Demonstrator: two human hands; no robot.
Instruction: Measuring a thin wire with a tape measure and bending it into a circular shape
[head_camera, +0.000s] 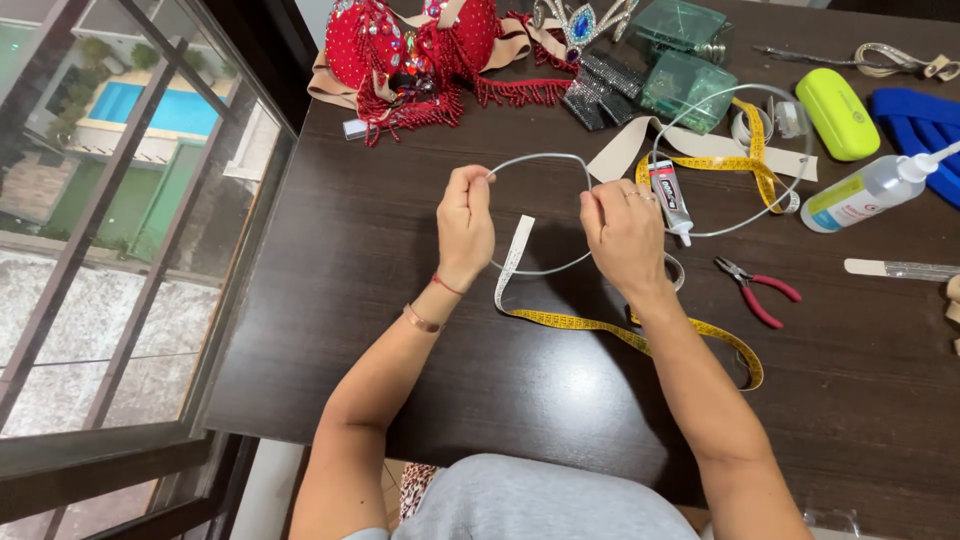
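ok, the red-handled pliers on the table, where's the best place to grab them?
Probably by the two red handles, coming from above on the right. The pliers lie flat on the dark table, jaws pointing up-left toward the right hand, handles splayed toward the lower right with bare table around them.

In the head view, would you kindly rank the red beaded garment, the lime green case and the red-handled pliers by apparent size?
1. Red beaded garment, clearly largest.
2. Lime green case.
3. Red-handled pliers, close to the case in length but much thinner.
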